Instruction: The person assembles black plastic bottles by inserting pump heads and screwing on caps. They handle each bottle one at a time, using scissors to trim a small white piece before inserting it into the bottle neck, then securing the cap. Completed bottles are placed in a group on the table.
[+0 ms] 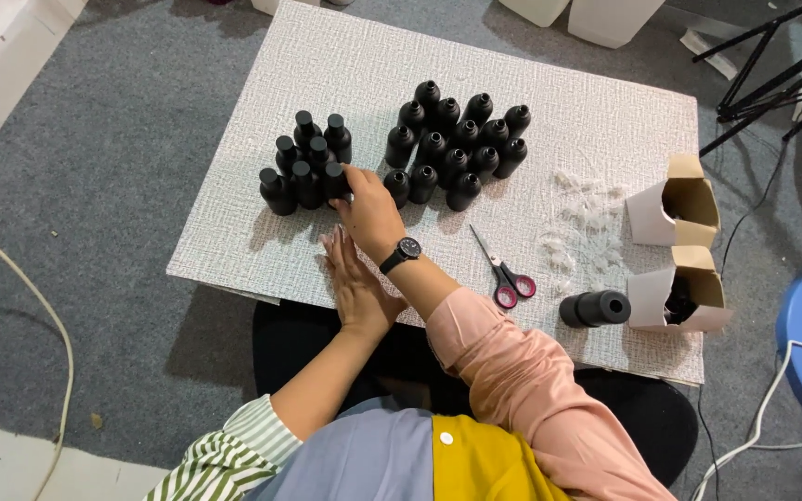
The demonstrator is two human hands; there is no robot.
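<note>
Two clusters of black bottles stand upright on the white textured counter (262, 223) in the head view, and your work sits at the smaller one.

Your right hand (369, 213) reaches across to the capped bottles (305, 160), a group at about ten o'clock from the counter's middle. Its fingertips close on the near-right capped bottle (336, 181) of that group, so the grip is narrow and on that bottle. The bottle stands with its long axis vertical, touching its neighbours, and lies at about eleven o'clock from your palm, right at the fingertips.

Your left hand (356, 283) lies flat and open on the counter, fingers spread and holding nothing. It sits just behind the right wrist, at six o'clock from it. The right hand is plainly the nearer to the bottle; the left is near but apart from it.

The larger cluster, the uncapped bottles (457, 144), stands at about two o'clock from your right hand, its nearest bottle just beside your knuckles.

Further off at three to four o'clock lie red-handled scissors (508, 274), one black bottle on its side (596, 308) with its long axis running left to right, and two open cardboard boxes (684, 246). Loose white shreds (577, 218) are scattered between the scissors and the boxes.
</note>
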